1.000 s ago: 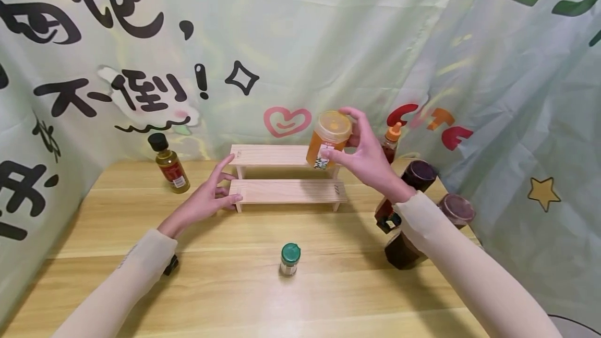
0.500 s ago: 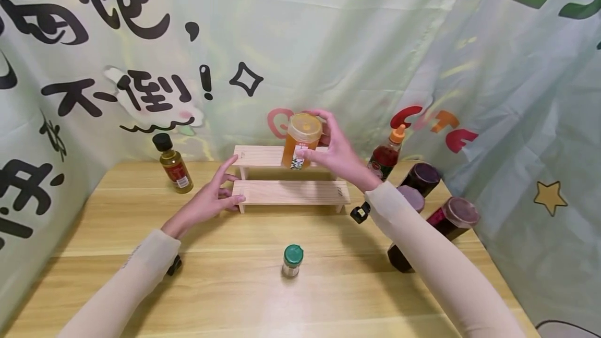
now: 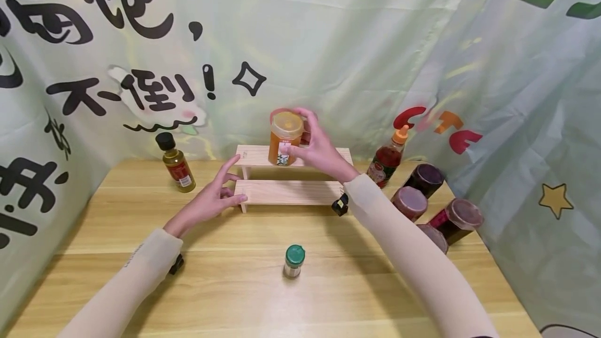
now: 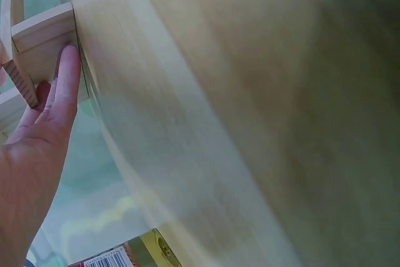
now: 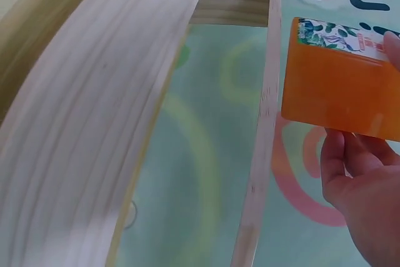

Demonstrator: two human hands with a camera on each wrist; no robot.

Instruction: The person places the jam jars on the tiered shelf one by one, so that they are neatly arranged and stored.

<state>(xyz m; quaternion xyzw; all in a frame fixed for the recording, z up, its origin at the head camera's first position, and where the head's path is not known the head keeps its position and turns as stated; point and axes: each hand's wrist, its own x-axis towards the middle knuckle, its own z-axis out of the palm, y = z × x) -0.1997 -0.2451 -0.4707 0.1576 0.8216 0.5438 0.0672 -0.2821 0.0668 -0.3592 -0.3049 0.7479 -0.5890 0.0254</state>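
My right hand grips a clear jar of orange honey-like content with a translucent lid. It stands upright at the upper step of a two-tier wooden rack. In the right wrist view the jar's base is right at the step's edge; whether they touch I cannot tell. My left hand rests against the rack's left end, index finger at the upper step and thumb at the lower one. In the left wrist view its fingers lie along the rack's side panel.
Left of the rack stands a black-capped bottle of yellowish liquid. A green-lidded shaker is in front. At right are a red sauce bottle with an orange tip and several dark jars. A printed curtain hangs behind the table.
My right hand has carried the jar leftward over the upper step and slightly closer to it. My left hand has stayed at the rack's end. The view has shifted slightly.
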